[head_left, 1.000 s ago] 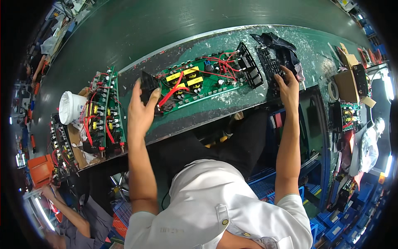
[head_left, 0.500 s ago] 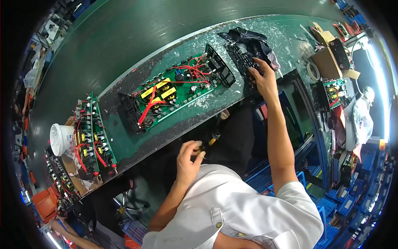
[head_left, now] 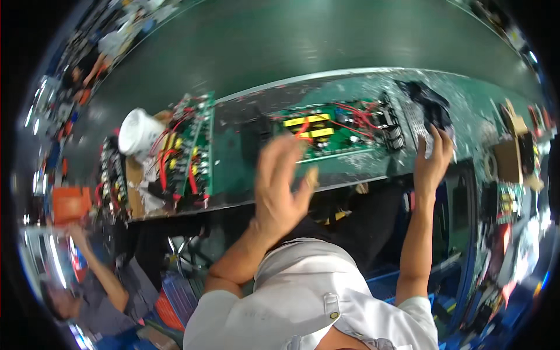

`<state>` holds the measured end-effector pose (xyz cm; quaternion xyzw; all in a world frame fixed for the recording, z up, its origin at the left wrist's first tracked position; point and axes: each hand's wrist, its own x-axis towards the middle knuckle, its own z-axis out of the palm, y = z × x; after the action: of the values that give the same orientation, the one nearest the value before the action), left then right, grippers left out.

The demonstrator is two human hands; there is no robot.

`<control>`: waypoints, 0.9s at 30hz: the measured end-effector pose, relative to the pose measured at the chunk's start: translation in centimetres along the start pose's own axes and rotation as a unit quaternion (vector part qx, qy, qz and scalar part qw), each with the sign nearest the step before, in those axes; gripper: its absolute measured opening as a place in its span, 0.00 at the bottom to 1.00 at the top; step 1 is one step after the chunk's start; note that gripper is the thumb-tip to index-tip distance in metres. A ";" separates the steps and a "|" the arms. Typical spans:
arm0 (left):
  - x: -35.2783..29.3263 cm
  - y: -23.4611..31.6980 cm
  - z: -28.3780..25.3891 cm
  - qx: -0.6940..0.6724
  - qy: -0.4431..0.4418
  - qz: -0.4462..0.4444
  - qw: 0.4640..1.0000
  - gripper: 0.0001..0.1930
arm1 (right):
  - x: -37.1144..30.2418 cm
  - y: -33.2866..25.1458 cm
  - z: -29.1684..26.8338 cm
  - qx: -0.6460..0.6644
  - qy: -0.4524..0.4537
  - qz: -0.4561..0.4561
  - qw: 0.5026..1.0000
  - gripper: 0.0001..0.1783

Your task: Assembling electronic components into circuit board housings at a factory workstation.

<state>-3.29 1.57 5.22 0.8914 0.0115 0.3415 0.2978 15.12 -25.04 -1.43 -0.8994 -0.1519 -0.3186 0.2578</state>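
Observation:
A green circuit board [head_left: 350, 146] with yellow-wrapped transformers and red wires lies on the bench between black end pieces. The slotted black end panel [head_left: 392, 125] stands at its right end. My left hand [head_left: 281, 195] is raised in front of the board's left part, its fingers stretched and blurred, the thumb apart with a yellowish cover on its tip. It holds nothing I can see. At the right, my right hand [head_left: 434, 158] reaches onto small slotted parts [head_left: 415, 119] beside a black plastic bag [head_left: 429, 99]. Its fingers are spread, and whether they touch the parts is unclear.
Several wired boards [head_left: 184, 154] stand upright at the bench's left end, next to a white bucket [head_left: 140, 131]. A tape roll [head_left: 490, 166] and a cardboard box [head_left: 509, 160] sit at the right. Another person [head_left: 111, 291] works at lower left, near an orange bin [head_left: 71, 204].
My left hand has risen from my lap to the bench edge before the board, and its fingers have straightened. My right hand remains by the slotted parts. The whole view has turned and shifted.

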 end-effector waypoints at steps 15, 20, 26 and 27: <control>4.1 -7.4 -0.9 0.116 -0.242 -0.291 0.918 0.49 | -3.0 1.6 5.7 0.332 0.003 0.123 0.935 0.17; 6.1 -8.3 -0.4 0.083 -0.231 -0.263 0.933 0.44 | -2.6 1.8 5.4 0.302 0.008 0.138 0.943 0.16; 16.7 -11.6 1.1 0.142 -0.140 -0.153 0.968 0.42 | -2.0 0.0 4.7 0.347 -0.002 0.189 0.919 0.12; 18.9 -13.3 2.1 0.154 -0.107 -0.146 0.971 0.44 | -1.8 -0.6 4.2 0.339 0.021 0.167 0.926 0.12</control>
<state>14.90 15.64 8.15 0.9464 0.1624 0.1914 0.2030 15.60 -22.41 -5.15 -0.7638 -0.0928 -0.2194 0.5999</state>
